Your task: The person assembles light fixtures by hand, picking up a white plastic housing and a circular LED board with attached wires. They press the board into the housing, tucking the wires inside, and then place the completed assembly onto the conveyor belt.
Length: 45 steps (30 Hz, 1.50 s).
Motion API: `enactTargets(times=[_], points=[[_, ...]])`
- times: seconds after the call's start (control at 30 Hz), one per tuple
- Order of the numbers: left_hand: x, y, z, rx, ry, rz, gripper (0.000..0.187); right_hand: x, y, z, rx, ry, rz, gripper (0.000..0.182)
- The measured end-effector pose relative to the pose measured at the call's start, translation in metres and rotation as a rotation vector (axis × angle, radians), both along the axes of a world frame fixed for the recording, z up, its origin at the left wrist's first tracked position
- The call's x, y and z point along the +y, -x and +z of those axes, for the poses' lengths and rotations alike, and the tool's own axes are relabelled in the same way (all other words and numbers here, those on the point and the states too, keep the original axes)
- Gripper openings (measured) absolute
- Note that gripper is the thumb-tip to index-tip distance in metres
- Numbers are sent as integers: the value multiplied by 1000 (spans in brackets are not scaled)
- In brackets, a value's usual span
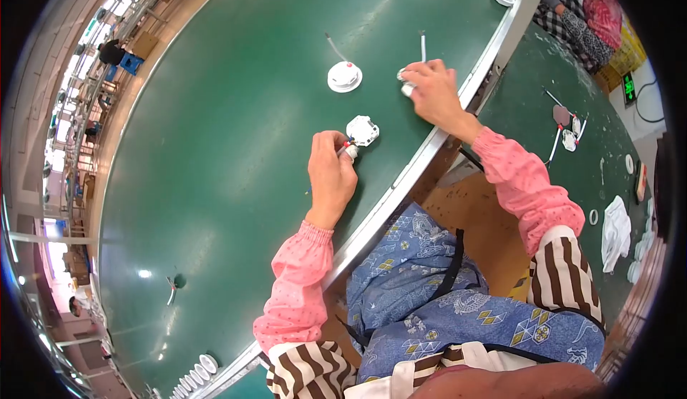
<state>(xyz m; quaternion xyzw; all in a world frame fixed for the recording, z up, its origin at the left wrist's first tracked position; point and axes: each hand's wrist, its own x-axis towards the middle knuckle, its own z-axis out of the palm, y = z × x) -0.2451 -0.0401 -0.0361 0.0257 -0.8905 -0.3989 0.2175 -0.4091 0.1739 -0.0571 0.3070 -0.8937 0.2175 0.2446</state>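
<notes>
My left hand is closed, thumb and fingers pinching a small white connector with red and blue wires. Just beyond the fingertips, an octagonal white plate with a patterned face is joined to those wires. Farther right, my right hand has its fingers curled over a white part on the green surface; most of it is hidden under the fingers. A grey cable sticks out past that hand. Between and beyond both hands, a round white fitting with a short cable and a red spot lies on the surface.
A metal rail edges the green conveyor belt. Right of it, a side table carries wired parts and a white cloth. White rings line the lower left. Another person's patterned sleeve shows upper right.
</notes>
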Motion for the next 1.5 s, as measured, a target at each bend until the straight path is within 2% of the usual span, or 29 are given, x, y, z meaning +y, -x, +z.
enactTargets(times=[0.03,0.1,0.13,0.2,0.27,0.3,0.37,0.43,0.47,0.5,0.6,0.63,0.73,0.83,0.93,1.03,1.13,1.23,1.33,1.37,1.4,1.43,1.5], points=[[-1,-12,12,-20,-69,-16,22,3,-8,11,4,101,42,26],[3,-35,32,-75,-308,-36,20,-2,-47,39,-465,425,273,26],[5,-45,39,-106,-319,-38,20,-5,-70,54,-703,581,381,27],[11,-63,52,-163,-343,-48,19,-8,-106,71,-1360,785,622,36],[17,-80,56,-134,-356,-72,20,-19,-130,74,-1516,868,697,37],[19,-88,53,-110,-402,-98,21,-22,-135,70,-1636,936,695,28],[19,-103,53,-172,-579,-175,19,-22,-143,75,-1646,910,677,23],[11,-118,57,-342,-844,-276,16,-24,-153,80,-1640,893,692,20],[8,-125,58,-426,-980,-326,17,-25,-159,81,-1661,866,689,19],[6,-131,63,-543,-1008,-365,24,-25,-164,82,-1683,839,685,19],[2,-139,51,-531,-955,-444,23,-25,-175,87,-1814,821,644,15],[11,-143,54,-492,-869,-322,23,-24,-179,85,-1870,857,647,14],[23,-149,41,-109,-400,-193,20,-24,-190,77,-1934,912,624,12],[19,-153,32,-278,-631,-276,20,-24,-198,72,-1958,933,669,12],[21,-156,30,-330,-782,-303,17,-25,-201,72,-1963,976,708,13],[17,-161,38,-469,-1066,-277,13,-27,-195,62,-1998,1058,697,13],[26,-173,46,-84,-309,-70,16,-25,-191,56,-2066,1150,697,13],[27,-182,34,-62,-93,23,20,-26,-191,57,-2112,1157,682,12],[24,-186,19,-2,-110,-38,23,-27,-195,58,-2099,1165,608,13],[24,-187,21,-120,-415,-148,25,-24,-197,62,-2073,1141,592,13],[27,-188,12,-24,-480,-166,27,-24,-199,64,-2073,1099,598,14],[26,-190,11,-106,-531,-186,30,-21,-199,58,-2061,1074,623,17],[30,-196,7,-50,-566,-135,28,-12,-193,43,-2048,1070,656,21]])
